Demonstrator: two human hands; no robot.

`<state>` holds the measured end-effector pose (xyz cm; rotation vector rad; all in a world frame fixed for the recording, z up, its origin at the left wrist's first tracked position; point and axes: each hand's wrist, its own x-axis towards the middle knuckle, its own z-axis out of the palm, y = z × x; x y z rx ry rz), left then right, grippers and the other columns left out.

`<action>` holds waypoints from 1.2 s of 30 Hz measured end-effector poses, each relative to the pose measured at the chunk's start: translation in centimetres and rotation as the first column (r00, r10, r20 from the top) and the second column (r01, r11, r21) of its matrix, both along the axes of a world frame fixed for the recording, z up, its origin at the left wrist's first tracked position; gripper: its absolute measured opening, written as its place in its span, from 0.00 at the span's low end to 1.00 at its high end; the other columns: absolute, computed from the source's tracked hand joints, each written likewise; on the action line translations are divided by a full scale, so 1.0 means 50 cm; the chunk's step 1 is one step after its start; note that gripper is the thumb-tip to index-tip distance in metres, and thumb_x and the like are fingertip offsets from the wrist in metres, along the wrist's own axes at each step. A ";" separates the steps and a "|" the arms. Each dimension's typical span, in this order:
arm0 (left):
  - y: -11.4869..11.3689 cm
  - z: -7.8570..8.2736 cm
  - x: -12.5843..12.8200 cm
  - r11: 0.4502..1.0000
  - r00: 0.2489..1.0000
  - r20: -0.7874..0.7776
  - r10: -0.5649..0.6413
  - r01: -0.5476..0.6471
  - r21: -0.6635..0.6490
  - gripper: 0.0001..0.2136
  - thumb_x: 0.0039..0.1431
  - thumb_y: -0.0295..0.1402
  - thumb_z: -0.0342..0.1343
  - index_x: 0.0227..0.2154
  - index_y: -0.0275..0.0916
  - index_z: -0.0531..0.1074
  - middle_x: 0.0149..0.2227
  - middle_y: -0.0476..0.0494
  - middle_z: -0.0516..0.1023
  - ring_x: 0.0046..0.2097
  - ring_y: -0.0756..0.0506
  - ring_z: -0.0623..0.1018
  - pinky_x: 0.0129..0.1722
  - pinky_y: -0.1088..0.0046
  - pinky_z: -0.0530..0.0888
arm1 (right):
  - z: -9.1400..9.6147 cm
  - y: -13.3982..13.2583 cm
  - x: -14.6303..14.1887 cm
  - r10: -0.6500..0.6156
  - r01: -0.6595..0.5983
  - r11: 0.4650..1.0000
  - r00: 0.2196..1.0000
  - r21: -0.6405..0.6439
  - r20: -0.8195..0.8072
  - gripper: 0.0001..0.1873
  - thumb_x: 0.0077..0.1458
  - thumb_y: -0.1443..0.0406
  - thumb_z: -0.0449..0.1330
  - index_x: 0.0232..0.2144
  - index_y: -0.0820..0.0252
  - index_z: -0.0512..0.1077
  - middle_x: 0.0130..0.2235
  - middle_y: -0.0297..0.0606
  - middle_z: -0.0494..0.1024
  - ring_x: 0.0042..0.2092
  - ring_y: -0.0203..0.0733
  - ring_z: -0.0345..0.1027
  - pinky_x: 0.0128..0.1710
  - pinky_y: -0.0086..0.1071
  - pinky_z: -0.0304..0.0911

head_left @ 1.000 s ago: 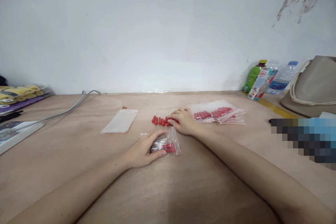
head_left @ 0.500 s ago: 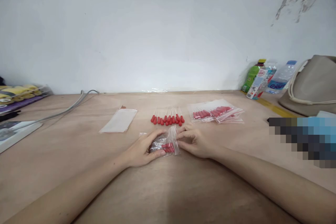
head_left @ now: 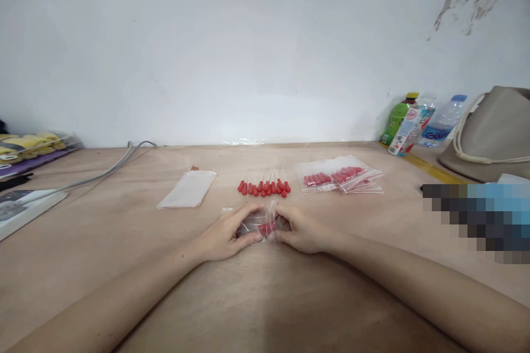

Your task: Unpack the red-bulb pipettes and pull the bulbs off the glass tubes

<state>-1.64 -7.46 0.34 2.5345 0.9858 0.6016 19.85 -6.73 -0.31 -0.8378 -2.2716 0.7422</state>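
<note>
A clear zip-lock bag with red-tipped sticks in it lies on the table between my hands. My left hand grips the bag's left part, thumb at the near edge and fingers at the far edge. At the right end, where the bag's mouth is, my right hand holds the plastic between thumb and fingers. Just beyond lies a row of loose red-tipped sticks, tips toward me. To their right, filled bags of the same sticks overlap in a pile.
A stack of flat whitish bags lies left of the loose sticks. A grey cable crosses the left side. At the back right stand a green bottle, a carton-like pack, a water bottle and a beige bag.
My right hand has closed in on the bag's right end, its thumb and fingers now at the near and far edges. My left hand keeps its grip.
</note>
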 end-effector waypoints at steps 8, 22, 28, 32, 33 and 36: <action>-0.003 0.001 -0.004 1.000 1.000 -0.013 0.008 -0.008 -0.013 0.25 0.56 0.41 0.51 0.55 0.44 0.53 0.53 0.42 0.65 0.50 0.42 0.68 0.49 0.64 0.66 | -0.015 0.011 0.024 -0.073 0.061 0.994 0.988 -0.087 -0.137 0.04 0.51 0.70 0.54 0.32 0.59 0.66 0.29 0.32 0.71 0.30 0.32 0.64 0.29 0.27 0.62; 0.030 -0.004 -0.030 0.960 0.922 0.274 0.272 -0.243 -0.137 0.19 0.62 0.44 0.38 0.49 0.42 0.63 0.51 0.44 0.67 0.53 0.43 0.66 0.53 0.62 0.63 | 0.122 0.136 0.115 -0.457 0.303 0.889 0.616 -0.342 -0.641 0.16 0.42 0.57 0.64 0.32 0.61 0.67 0.29 0.37 0.77 0.29 0.34 0.70 0.32 0.31 0.66; 0.104 -0.007 -0.057 0.848 0.816 0.237 0.528 -0.523 -0.090 0.21 0.52 0.43 0.52 0.48 0.38 0.61 0.50 0.40 0.67 0.50 0.42 0.68 0.48 0.63 0.67 | 0.092 0.164 0.010 -0.277 0.404 0.912 0.742 0.077 -0.611 0.10 0.50 0.61 0.58 0.35 0.59 0.68 0.31 0.36 0.76 0.35 0.37 0.71 0.38 0.33 0.66; 0.116 -0.025 -0.065 0.895 0.886 0.128 0.447 -0.440 -0.079 0.32 0.53 0.45 0.51 0.57 0.35 0.50 0.56 0.34 0.61 0.58 0.40 0.62 0.55 0.59 0.60 | 0.060 0.183 -0.066 -0.172 0.339 0.851 0.901 0.401 -0.398 0.08 0.54 0.66 0.54 0.37 0.59 0.70 0.36 0.38 0.76 0.38 0.37 0.70 0.42 0.32 0.64; 0.114 -0.028 -0.065 0.906 0.899 0.117 0.422 -0.415 -0.082 0.32 0.54 0.45 0.51 0.57 0.36 0.48 0.56 0.34 0.61 0.58 0.40 0.61 0.55 0.59 0.59 | 0.054 0.188 -0.081 -0.160 0.310 0.831 0.928 0.462 -0.335 0.09 0.55 0.67 0.53 0.38 0.60 0.70 0.37 0.39 0.76 0.40 0.38 0.69 0.43 0.32 0.63; 0.107 -0.034 -0.063 0.929 0.918 0.143 0.369 -0.359 -0.095 0.31 0.55 0.44 0.50 0.57 0.38 0.47 0.55 0.36 0.63 0.57 0.40 0.63 0.54 0.59 0.61 | 0.037 0.203 -0.117 -0.157 0.213 0.781 0.977 0.588 -0.144 0.10 0.56 0.68 0.51 0.38 0.61 0.71 0.39 0.42 0.76 0.42 0.39 0.68 0.45 0.32 0.61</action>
